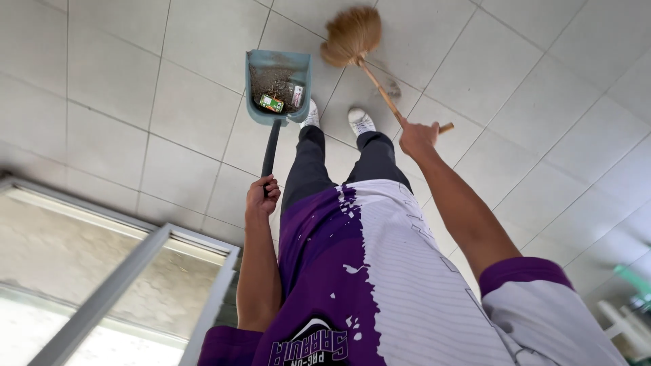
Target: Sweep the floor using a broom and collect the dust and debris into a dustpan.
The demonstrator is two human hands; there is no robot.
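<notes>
Left hand (262,196): closed around the dark handle of the dustpan (278,87).
Dustpan: pale blue, held out over the tiled floor (108,95), just ahead of the white shoes (359,120); grey dirt and a small green packet (271,103) lie inside.
Right hand (417,137): gripping the wooden stick of the broom (350,35).
Broom: straw head blurred, right of the dustpan and apart from it.

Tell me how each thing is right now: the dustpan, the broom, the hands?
Dustpan: on the tiled floor, holding dirt and small wrappers.
Broom: tilted, bristles blurred against the floor.
Left hand: closed around the dustpan's dark handle.
Right hand: closed around the broom's wooden stick.
</notes>
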